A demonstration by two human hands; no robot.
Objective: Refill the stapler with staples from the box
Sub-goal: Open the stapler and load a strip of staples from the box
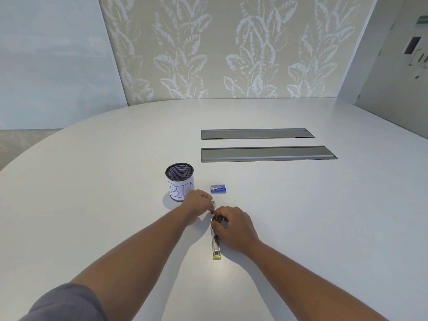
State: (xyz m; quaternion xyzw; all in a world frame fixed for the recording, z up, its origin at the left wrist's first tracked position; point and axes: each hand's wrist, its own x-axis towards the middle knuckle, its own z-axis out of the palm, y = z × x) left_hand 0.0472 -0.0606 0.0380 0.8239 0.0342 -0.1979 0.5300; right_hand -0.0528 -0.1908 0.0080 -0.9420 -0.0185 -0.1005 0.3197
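fingers [214, 222] of both hands curled on the opened stapler [215, 242], box [218, 189] just beyond

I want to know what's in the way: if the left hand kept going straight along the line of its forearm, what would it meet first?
Probably the staple box. The left hand points up and right from the stapler's far end, and the box lies just beyond its fingers. The mesh bin stands to the left of that line. Depth is uncertain in this one view.

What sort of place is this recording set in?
Probably an office meeting room: a large rounded white table with two recessed cable hatches, patterned leaf wallpaper, and a mesh pen cup.
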